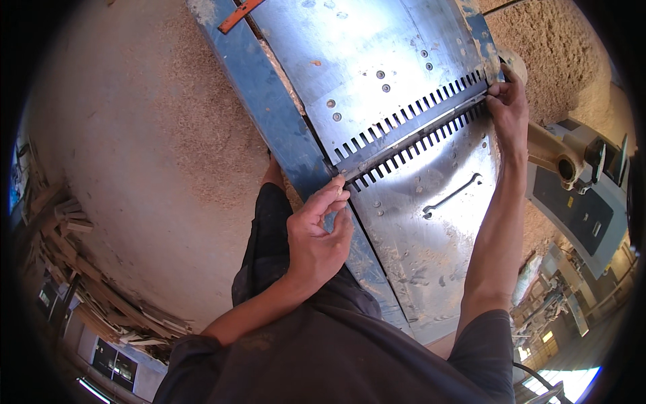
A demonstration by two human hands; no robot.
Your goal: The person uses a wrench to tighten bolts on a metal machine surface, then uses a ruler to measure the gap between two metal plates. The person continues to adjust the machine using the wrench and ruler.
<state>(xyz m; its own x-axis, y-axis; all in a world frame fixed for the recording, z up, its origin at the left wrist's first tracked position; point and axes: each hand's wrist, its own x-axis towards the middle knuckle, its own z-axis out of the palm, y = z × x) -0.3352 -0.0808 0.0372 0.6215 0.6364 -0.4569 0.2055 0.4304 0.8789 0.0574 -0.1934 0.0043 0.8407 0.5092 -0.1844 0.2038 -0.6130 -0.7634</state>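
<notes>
A long narrow planer blade (431, 128) lies along the slot between the two toothed table edges of a jointer. At the slot's left end my left hand (320, 232) pinches the blade's end between thumb and fingers, its fingertips close to the blue side frame. My right hand (510, 108) has its thumb and fingers closed on the opposite end, by the machine's right edge. The cutter head under the blade is mostly hidden. Below the slot, a double open-ended wrench (452, 196) rests on the near metal table (417, 262), apart from both hands.
The far metal table (363, 40) carries several recessed bolts. An orange-red bar (239, 16) crosses its upper left edge. Sawdust (558, 47) is heaped on the right, beside a grey machine part (579, 209). Scrap wood (101, 296) is piled at the lower left.
</notes>
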